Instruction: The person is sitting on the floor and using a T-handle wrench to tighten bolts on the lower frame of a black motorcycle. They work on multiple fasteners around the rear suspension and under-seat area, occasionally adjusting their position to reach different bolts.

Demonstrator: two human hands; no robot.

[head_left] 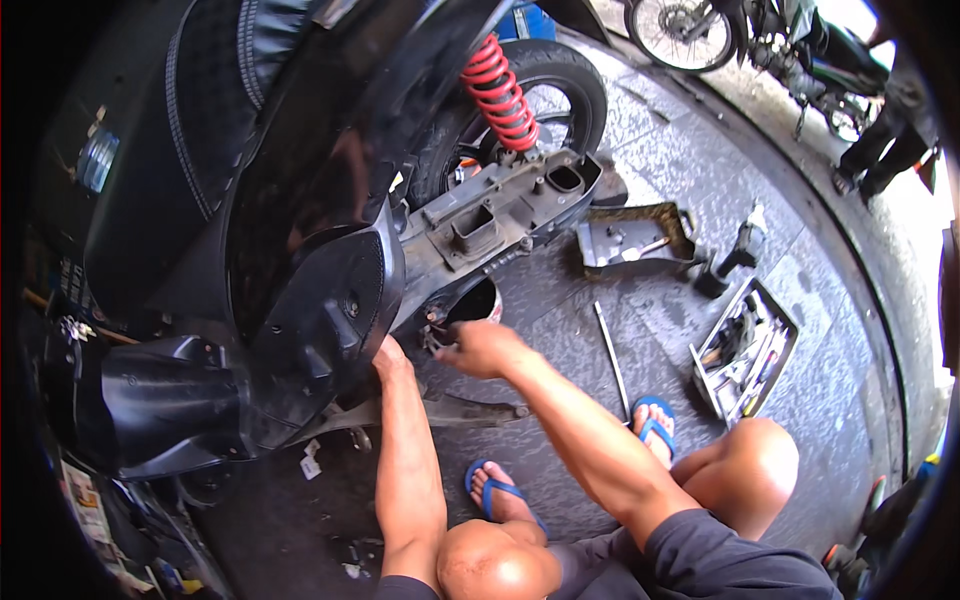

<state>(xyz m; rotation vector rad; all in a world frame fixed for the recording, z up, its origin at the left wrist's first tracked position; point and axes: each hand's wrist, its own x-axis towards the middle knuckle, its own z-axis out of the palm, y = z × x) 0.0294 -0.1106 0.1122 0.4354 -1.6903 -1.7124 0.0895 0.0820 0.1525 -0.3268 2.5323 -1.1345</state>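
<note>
The black scooter (300, 200) stands in front of me, its engine-side casing (470, 230) running back to the rear wheel. My left hand (390, 358) reaches in under the lower edge of the side panel (340, 290), which hides its fingers. Just below the casing, my right hand (485, 349) is closed beside a small metal part (434, 340) on the scooter's underside. What its fingers grip, I cannot make out. Behind that hand is a round container (478, 302), partly hidden. The kickstand-like metal arm (470, 410) sticks out below my hands.
A red shock spring (500, 95) rises beside the rear wheel (585, 100). On the dark floor lie an open casing cover (625, 255) with small parts, a cordless power tool (740, 250), a tool tray (785, 340) and a long metal rod (611, 355). A person (895, 130) stands far right near motorcycles.
</note>
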